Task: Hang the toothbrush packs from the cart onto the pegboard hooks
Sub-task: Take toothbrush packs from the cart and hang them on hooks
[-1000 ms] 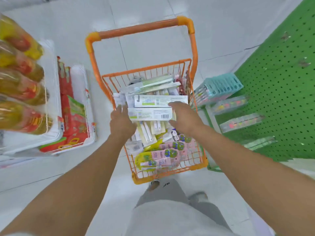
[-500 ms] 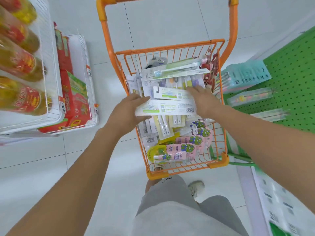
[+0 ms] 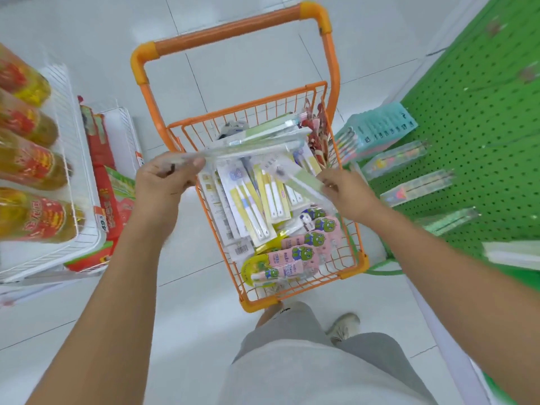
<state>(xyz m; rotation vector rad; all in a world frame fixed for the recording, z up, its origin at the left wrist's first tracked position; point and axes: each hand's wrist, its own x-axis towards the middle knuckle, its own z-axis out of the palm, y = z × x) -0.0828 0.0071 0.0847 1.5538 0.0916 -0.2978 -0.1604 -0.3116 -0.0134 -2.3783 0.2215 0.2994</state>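
Clear plastic toothbrush pack (image 3: 248, 152) pinched in left hand (image 3: 165, 182), fingers curled round its end, frame centre-left. Right hand (image 3: 346, 192) grips a 2nd pale-green pack (image 3: 304, 182) at its lower end. Both sit above orange cart (image 3: 292, 299), centre frame, heaped with packs. Green pegboard (image 3: 482, 118) at right edge, several packs already hung.

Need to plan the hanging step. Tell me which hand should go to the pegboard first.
Right. The right hand, gripping a pack, is nearest the green pegboard; the left hand holds its pack across the cart.
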